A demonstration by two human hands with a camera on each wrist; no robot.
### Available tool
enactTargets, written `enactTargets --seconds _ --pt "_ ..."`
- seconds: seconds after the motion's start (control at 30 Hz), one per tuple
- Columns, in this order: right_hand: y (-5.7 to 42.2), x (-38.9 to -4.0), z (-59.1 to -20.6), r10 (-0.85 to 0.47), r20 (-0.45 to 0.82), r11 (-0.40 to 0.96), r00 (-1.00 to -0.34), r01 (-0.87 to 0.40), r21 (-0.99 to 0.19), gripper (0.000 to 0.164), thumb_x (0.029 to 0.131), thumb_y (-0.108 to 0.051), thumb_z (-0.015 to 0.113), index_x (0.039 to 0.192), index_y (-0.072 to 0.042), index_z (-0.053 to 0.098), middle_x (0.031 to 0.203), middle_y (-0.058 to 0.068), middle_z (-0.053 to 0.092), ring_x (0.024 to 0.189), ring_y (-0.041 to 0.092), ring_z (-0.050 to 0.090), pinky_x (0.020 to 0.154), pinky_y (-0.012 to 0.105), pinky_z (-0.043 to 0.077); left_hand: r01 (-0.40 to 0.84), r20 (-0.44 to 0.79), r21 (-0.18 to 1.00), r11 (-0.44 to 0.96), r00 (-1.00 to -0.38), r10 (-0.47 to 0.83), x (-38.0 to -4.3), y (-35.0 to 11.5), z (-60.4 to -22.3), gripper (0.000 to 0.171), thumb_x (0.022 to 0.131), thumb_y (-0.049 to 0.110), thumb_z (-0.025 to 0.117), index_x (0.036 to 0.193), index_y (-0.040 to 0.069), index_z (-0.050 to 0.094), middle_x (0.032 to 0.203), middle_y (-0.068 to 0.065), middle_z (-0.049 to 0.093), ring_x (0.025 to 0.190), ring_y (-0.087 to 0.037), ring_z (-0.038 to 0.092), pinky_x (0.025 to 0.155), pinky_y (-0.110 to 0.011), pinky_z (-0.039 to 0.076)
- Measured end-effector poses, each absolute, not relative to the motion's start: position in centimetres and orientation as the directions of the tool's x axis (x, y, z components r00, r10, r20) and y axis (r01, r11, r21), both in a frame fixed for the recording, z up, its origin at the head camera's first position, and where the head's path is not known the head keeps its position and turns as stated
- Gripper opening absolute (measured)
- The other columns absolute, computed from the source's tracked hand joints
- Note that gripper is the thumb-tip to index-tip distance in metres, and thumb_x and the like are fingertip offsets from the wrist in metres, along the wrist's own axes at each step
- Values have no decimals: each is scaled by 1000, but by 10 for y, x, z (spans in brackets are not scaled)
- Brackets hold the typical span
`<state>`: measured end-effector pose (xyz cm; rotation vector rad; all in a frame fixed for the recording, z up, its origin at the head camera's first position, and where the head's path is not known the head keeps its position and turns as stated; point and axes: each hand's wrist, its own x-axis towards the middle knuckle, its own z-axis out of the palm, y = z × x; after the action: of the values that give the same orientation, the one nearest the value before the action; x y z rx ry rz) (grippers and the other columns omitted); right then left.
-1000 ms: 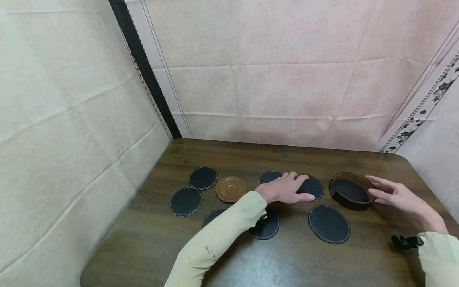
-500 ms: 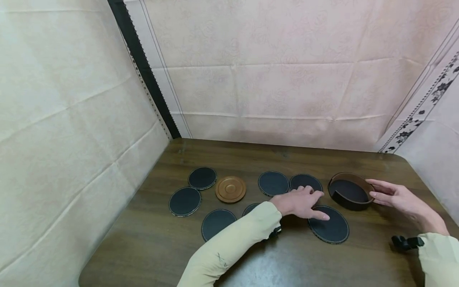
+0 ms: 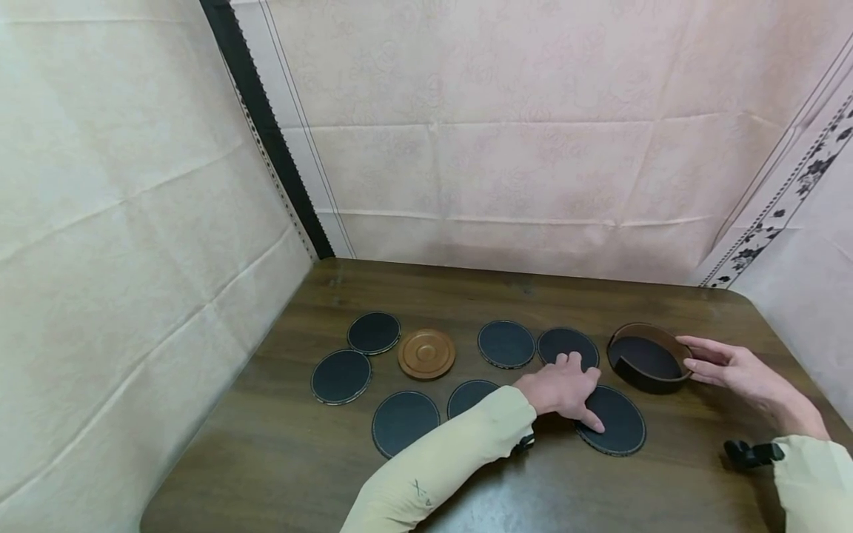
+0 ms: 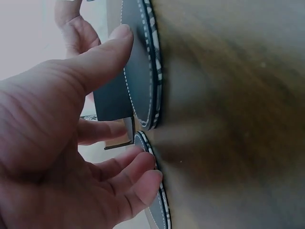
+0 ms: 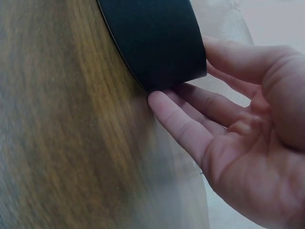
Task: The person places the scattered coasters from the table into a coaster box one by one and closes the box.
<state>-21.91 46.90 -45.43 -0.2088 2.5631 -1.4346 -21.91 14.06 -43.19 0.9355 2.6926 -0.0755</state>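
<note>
My left hand (image 3: 563, 389) is spread low over the nearest right black round coaster (image 3: 616, 429), thumb tip overlapping its face. In the left wrist view the thumb (image 4: 102, 59) extends over one stitched coaster (image 4: 140, 76). The other fingertips come close to the edge of a second coaster (image 4: 159, 205). Nothing sits between thumb and fingers. At the right, my right hand (image 3: 749, 377) rests its fingertips and thumb against the outer wall of a round coaster holder (image 3: 656, 383), dark outside and brown inside. In the right wrist view straight fingers touch the holder's dark wall (image 5: 157, 43).
A brown ringed wooden disc (image 3: 426, 354) lies among several black coasters, such as the far left coaster (image 3: 374, 332) and the near left coaster (image 3: 405, 422). All lie on a wooden table (image 3: 266, 459). Pale cloth (image 3: 533, 163) hangs behind the table's far edge.
My left hand has moved right and nearer, from the far coasters to over the nearest right coaster. Coasters under the arm have come into view. The right hand stays at the holder.
</note>
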Motion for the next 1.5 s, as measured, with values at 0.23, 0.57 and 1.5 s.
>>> enactTargets --seconds 0.23,0.57,1.5 --pt "469 -219 -454 -212 -91 512 -973 -31 -858 62 98 -19 60 149 4 31 117 -39 46 102 -10 62 79 19 56 591 -318 62 805 -752 577 -215 142 -433 81 74 71 68 143 38 40 138 8 40 119 -9 41 82 -28 49" --pt "468 -220 -456 -211 -87 505 -973 -32 -863 63 98 -19 60 148 5 31 118 -39 45 102 -11 61 80 20 56 557 -356 23 830 -771 528 -214 149 -428 86 72 69 71 142 32 39 133 5 47 111 -10 46 87 -27 48" --pt "469 -220 -453 -196 -123 579 -973 -14 -815 65 98 -25 60 149 4 31 126 -27 45 101 -12 60 80 21 56 541 -398 280 793 -686 609 -222 152 -425 96 74 53 79 146 32 19 134 13 54 114 1 54 87 -20 44"
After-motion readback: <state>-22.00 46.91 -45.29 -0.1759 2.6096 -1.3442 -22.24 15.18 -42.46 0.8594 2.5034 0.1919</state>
